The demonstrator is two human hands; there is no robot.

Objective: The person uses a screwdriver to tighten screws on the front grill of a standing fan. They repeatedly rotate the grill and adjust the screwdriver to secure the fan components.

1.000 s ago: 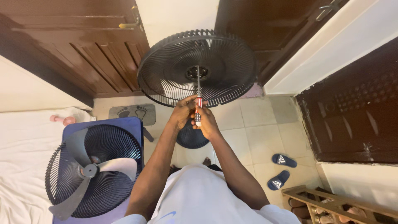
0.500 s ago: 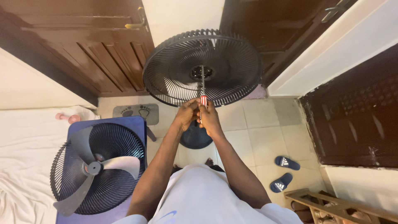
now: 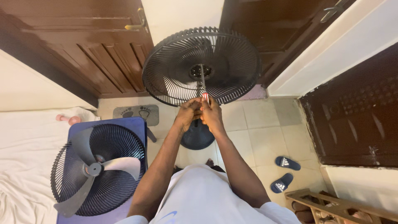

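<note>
Both hands met at the centre of the frame on one tool. The left hand (image 3: 187, 113) and the right hand (image 3: 212, 113) were clenched together around the red-and-white handle of a screwdriver (image 3: 203, 85), whose thin shaft ran upward to the dark hub (image 3: 201, 71) in the middle of the rear fan guard (image 3: 202, 66). The tip itself could not be made out against the hub.

Likely faults, as judged from this posture: the tip could slip off the fastener if the shaft tilted away from the hub's axis — the grip sat low on the handle, far from the working end. A slip might carry the shaft in among the thin ribs of the guard. The guard also stood on a tall stand, so a hard push could rock the whole assembly on its round base (image 3: 198, 135).

The guard was a round, black, ribbed dish occupying the upper centre of the frame, facing the camera, with no blade mounted; it stood in front of two dark wooden doors (image 3: 83, 45).

At the lower left, the grey three-bladed fan blade (image 3: 95, 169) lay in the front fan guard (image 3: 72, 182), both resting on a blue stool (image 3: 124, 124) — beside a white sheet (image 3: 25, 157). A pair of blue slippers (image 3: 284, 172) lay on the tiled floor (image 3: 265, 137) at the lower right.
</note>
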